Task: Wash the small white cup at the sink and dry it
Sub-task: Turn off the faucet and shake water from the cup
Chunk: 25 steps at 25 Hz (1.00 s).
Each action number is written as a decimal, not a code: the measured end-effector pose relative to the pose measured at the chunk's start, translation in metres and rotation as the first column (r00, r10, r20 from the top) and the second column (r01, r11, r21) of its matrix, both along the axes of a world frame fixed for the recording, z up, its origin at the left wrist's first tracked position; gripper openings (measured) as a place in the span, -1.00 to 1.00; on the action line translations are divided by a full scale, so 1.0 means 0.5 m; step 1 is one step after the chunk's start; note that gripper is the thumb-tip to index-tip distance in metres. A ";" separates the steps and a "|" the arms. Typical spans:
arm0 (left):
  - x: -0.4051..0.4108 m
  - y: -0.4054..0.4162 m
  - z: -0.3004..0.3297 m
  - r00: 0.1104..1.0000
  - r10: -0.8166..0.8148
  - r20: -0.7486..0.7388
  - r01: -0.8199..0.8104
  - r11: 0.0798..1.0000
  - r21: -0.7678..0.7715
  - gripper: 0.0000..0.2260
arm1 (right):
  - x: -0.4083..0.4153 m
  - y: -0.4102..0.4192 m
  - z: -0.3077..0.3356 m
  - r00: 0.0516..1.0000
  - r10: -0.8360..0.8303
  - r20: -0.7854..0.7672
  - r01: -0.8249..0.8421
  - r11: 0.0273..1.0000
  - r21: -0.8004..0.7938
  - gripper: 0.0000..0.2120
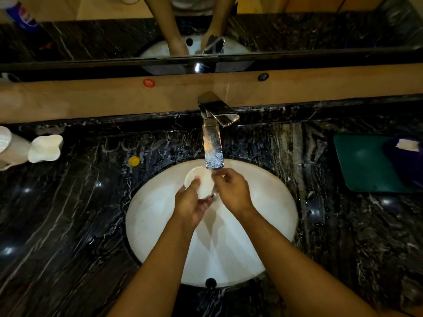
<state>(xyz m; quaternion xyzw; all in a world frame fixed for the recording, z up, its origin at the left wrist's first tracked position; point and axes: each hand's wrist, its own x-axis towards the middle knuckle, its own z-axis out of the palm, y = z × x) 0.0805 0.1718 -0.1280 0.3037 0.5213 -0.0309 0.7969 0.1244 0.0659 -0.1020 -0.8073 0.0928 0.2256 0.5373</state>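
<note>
- 1 small white cup was held tilted over the white sink, just under the spout of the 1 chrome tap.
- 2 bare hands were on it: the left hand gripped the cup from below and the near side, thumb lying across its rim.
- The right hand was curled at the cup's right edge, fingers bent inward and touching it; whether it gripped the cup or only rubbed it I could not tell.
- The sink was 1 oval basin set into the dark marbled desk, with 1 dark overflow hole at its near wall.
- On the desk to the left lay 1 small yellow cap, near the basin's rim.
- Farther left stood 2 white containers, just beside each other.
- On the right, well apart from the sink, lay 1 green board, with 1 white-tipped object at its far corner, too blurred to identify.
- On the wooden ledge behind the tap sat 2 round stickers: 1 red sticker and 1 dark sticker.
- Above, 1 mirror reflected both forearms and the tap.
</note>
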 end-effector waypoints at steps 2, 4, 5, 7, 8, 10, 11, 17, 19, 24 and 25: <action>0.000 0.001 0.005 0.999 -0.037 0.008 0.037 0.999 0.011 -0.70 | 0.025 0.001 0.030 0.989 -0.139 0.059 0.134 0.988 0.076 -0.83; -0.007 0.002 0.007 0.998 -0.064 0.017 0.064 0.998 0.010 -0.69 | 0.060 0.008 0.081 0.970 -0.227 0.086 0.201 0.951 0.236 -0.70; -0.012 0.003 0.006 0.997 -0.071 0.024 0.071 0.997 0.004 -0.69 | 0.078 0.014 0.109 0.966 -0.239 0.095 0.197 0.926 0.321 -0.64; -0.021 0.004 0.001 0.995 -0.088 0.052 0.088 0.996 -0.003 -0.66 | 0.110 0.029 0.152 0.971 -0.192 0.139 0.124 0.912 0.392 -0.52; -0.024 0.005 -0.005 0.994 -0.094 0.063 0.094 0.996 0.001 -0.63 | 0.119 0.037 0.166 0.973 -0.160 0.166 0.086 0.919 0.384 -0.48; -0.027 0.006 -0.014 0.990 -0.107 0.087 0.106 0.994 0.015 -0.59 | 0.125 0.046 0.178 0.972 -0.127 0.196 0.051 0.934 0.355 -0.53; -0.028 0.005 -0.016 0.989 -0.114 0.090 0.112 0.993 0.024 -0.57 | 0.125 0.046 0.179 0.974 -0.119 0.191 0.045 0.936 0.349 -0.57; -0.027 0.014 -0.005 0.984 -0.152 0.093 0.141 0.984 0.109 -0.54 | 0.120 0.031 0.161 0.982 -0.101 0.159 0.044 0.944 0.328 -0.59; -0.027 0.017 0.007 0.982 -0.160 0.099 0.147 0.981 0.130 -0.57 | 0.116 0.024 0.146 0.983 -0.107 0.151 0.054 0.946 0.319 -0.61; -0.025 0.021 0.017 0.977 -0.194 0.090 0.176 0.969 0.175 -0.60 | 0.105 0.004 0.121 0.985 -0.154 0.072 0.116 0.921 0.372 -0.62; -0.026 0.021 0.016 0.976 -0.201 0.086 0.182 0.965 0.191 -0.59 | 0.096 -0.002 0.111 0.983 -0.179 0.038 0.150 0.908 0.392 -0.61</action>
